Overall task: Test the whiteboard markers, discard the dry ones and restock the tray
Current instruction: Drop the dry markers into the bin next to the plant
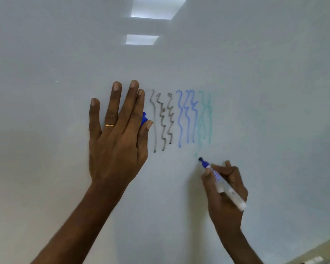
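The right hand [225,210] is closed round a marker [223,184] in a writing grip, thumb and forefinger pinching the barrel close behind the blue collar so the stroke can be steered. The dark tip sits on, or just off, the whiteboard [274,92] directly under the faint green squiggles [205,119]. That suggests this pen is the one being tried, at the bottom of a downward stroke. The barrel slants down and to the right, away from the marks, which leaves the line open to view.

The left hand [116,141] lies flat against the board, fingers straight and close together, probably to steady the body while the other hand writes. Between its thumb and the side of the forefinger a small blue piece [144,119] pokes out. Most of it is hidden, but it looks like the cap, pinched there so it is ready to go back on. A gold ring [109,125] sits on one finger.

Between the hands, left to right, run grey squiggles [162,122], then blue squiggles [187,117], then the green ones, side by side for comparison. The green is palest, so I would judge that pen nearly dry. Testing is under way. Neither the tray nor any bin is in view.
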